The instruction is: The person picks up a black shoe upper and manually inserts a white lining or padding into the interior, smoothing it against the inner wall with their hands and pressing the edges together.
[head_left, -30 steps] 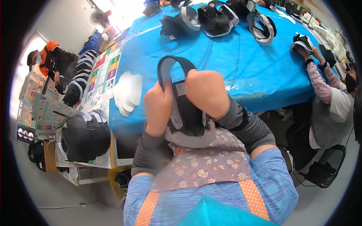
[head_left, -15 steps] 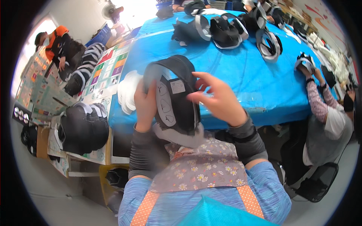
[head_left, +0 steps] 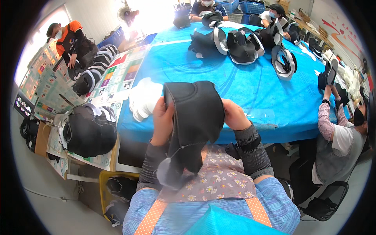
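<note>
In front of my chest I hold a black sewn fabric piece [head_left: 197, 111], shaped somewhat like a cap, with curved seams and a pale lower end. Its smooth outer side faces up, and the lower end hangs toward my apron, partly blurred. My left hand [head_left: 162, 121] grips its left edge, thumb on the fabric. On the opposite edge my right hand [head_left: 236, 114] is closed, with some fingers hidden behind the piece. Just beyond my left hand lies a pile of white flat pieces [head_left: 145, 98] with rounded outlines.
Several black-and-white sewn pieces [head_left: 243, 46] lie across the far part of the blue-covered table [head_left: 243, 94]. At left stands a stack of black pieces [head_left: 90, 131], with a yellow crate [head_left: 103, 192] below. Co-workers sit at the right [head_left: 340, 137] and far side; another stands at far left [head_left: 70, 41].
The black piece has turned from showing its inside, with a label and a marked white panel, to its outer side. My right hand has closed on its edge. The view has shifted slightly.
</note>
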### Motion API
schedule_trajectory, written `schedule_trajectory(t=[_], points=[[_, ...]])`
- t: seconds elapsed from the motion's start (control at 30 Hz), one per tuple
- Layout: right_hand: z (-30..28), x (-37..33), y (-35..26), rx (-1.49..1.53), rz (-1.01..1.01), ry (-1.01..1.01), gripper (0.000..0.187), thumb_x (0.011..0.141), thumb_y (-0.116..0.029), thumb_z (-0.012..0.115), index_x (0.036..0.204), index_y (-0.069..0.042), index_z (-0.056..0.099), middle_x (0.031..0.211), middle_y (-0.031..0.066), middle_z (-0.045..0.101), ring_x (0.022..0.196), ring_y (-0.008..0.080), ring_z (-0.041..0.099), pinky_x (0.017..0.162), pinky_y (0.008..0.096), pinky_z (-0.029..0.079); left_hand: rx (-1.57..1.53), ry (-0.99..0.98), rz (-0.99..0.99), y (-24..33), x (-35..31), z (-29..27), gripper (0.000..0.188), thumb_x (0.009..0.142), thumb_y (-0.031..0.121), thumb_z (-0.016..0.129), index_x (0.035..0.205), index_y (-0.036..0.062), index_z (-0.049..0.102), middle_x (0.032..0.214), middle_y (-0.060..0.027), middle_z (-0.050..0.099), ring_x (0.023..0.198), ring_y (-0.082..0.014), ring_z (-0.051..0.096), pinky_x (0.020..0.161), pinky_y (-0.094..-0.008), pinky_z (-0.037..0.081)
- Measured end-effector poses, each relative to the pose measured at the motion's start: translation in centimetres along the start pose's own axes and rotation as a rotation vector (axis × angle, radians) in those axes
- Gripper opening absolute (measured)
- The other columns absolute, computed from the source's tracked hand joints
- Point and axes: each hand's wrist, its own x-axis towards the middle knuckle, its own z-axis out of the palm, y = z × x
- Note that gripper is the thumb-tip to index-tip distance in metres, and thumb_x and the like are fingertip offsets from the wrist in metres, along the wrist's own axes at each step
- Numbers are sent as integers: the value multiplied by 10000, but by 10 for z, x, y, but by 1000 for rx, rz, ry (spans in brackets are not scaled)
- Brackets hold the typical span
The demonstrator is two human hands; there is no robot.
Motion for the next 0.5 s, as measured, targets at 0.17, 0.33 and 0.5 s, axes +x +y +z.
schedule_trajectory(t=[0.17,0.33,0.5], points=[[9,-23,16,1160,624,202,380,1085,-301,416,1034,-14,661,997,91,676,702,157,649,596,248,515,106,358,280,9,-2,-12,278,998,0,493,1275,-5,512,1148,-83,631,1014,-140,611,839,-281,514],[14,-23,15,674,787,171,242,1048,-247,539,1006,-33,642,1041,85,673,769,131,634,628,238,512,148,463,341,2,3,-11,286,999,80,575,1262,-18,526,1151,-117,625,1071,-187,600,891,-298,489],[-1,-1,-18,-91,286,372,343,905,-121,725,1215,-27,613,1232,148,659,915,212,683,775,338,562,785,438,501,8,2,6,246,1012,132,625,1205,-20,627,1076,-103,689,952,-133,627,829,-286,504]])
